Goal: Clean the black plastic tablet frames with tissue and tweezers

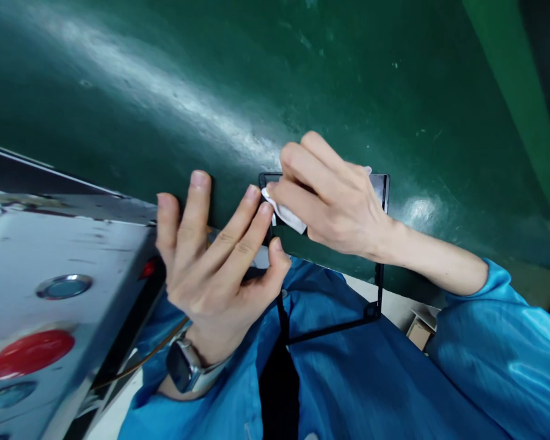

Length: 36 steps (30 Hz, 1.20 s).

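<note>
A thin black rectangular frame (325, 328) lies partly on the green table and reaches over its near edge towards my jacket. The table edge and blue cloth show through its middle; whether a clear pane fills it I cannot tell for sure. My right hand (337, 205) is closed on a folded white cloth (288, 215), pressed down at the frame's upper left corner. Beside that corner is my left hand (215, 275), its fingers spread and two fingertips at the frame's left side. My right hand hides part of the frame's top.
The green table (165, 134) stretches ahead, scuffed and shiny. At left stands a grey metal control box (114, 256) with a red push button (30, 354) and round metal buttons. A cardboard box (419, 333) shows below the table edge at right.
</note>
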Available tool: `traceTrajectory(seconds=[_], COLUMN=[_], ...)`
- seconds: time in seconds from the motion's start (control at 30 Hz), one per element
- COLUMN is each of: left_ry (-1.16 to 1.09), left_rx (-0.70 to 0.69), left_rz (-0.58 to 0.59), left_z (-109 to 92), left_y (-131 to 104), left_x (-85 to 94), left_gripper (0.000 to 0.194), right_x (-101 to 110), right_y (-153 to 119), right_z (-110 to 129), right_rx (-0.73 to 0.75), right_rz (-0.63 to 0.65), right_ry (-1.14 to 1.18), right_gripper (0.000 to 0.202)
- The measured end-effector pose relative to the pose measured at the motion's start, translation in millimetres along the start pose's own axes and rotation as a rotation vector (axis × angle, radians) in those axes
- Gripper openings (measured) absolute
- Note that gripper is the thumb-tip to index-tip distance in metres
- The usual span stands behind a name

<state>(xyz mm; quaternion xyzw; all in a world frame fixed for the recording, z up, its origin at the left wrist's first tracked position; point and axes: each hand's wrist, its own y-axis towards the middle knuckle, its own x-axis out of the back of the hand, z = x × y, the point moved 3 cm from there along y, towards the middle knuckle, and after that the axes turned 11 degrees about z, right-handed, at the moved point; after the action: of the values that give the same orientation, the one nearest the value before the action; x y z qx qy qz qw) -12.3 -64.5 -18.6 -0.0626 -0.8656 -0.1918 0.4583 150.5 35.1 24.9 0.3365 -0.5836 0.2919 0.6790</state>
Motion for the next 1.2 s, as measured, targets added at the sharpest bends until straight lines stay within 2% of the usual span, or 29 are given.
traceTrajectory(seconds=[0.17,0.37,0.53,0.73,0.9,1.1,1.2], left_ry=[-0.017,-0.012,-0.031,-0.017,0.000,-0.002,-0.010], left_rx=[-0.025,-0.014,0.001,-0.013,-0.003,-0.008,-0.006], left_rz=[-0.022,0.008,-0.001,-0.025,0.010,0.017,0.010], left_z=[1.7,0.3,0.1,1.0,-0.5,-0.5,0.6], left_y=[-0.9,-0.8,-0.2,-0.6,-0.3,-0.2,-0.5], left_x=[-0.7,-1.1,-0.6,-1.2,-0.6,1.1,0.6], left_gripper=[0.084,0.083,0.081,0.078,0.080,0.083,0.083], right_x=[0.5,0.9,2.3,2.3,0.2,3.3,3.3], right_y=[1.7,2.5,0.0,-0.6,-0.4,-1.2,-0.2], right_z=[0.0,-3.2,-0.4,-0.2,-2.0,1.9,0.4], right_rx=[-0.017,0.020,-0.001,-0.033,-0.024,-0.012,-0.036], right_rz=[-0.006,-0.037,0.021,-0.045,0.010,-0.022,0.004], right_ry=[-0.022,-0.025,-0.033,-0.055,0.024,-0.057,-0.061], right_gripper=[0.059,0.052,0.055,0.052,0.059,0.048,0.055])
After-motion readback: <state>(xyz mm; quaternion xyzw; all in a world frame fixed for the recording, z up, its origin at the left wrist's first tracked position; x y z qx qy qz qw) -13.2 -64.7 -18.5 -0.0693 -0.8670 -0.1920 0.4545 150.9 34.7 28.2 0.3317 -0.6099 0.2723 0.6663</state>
